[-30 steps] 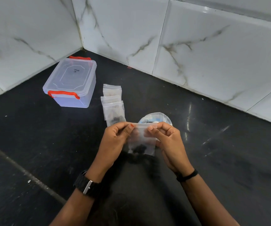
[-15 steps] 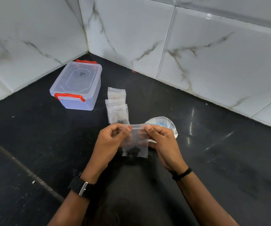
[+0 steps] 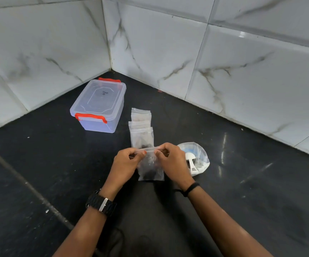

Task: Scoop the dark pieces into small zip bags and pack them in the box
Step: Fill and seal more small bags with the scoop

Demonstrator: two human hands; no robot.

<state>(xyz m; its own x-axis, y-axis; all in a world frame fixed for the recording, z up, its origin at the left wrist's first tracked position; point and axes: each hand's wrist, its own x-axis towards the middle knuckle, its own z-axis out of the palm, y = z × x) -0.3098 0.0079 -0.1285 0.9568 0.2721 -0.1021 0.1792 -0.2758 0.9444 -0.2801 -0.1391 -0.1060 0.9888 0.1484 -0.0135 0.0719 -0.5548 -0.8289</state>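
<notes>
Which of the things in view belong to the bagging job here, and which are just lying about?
Job:
- zip bag with dark pieces, top strip pinched by left hand and right hand
- filled bags on the floor
- lidded box
- supply bag with white scoop

Lying about:
- wristwatch
- black wristband

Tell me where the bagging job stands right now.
Done: a row of small zip bags lies on the floor, at least one showing dark pieces. In hand: the left hand and right hand pinch the top strip of another zip bag with dark pieces at its bottom. Left: the box has its lid on, so nothing looks packed yet.
</notes>
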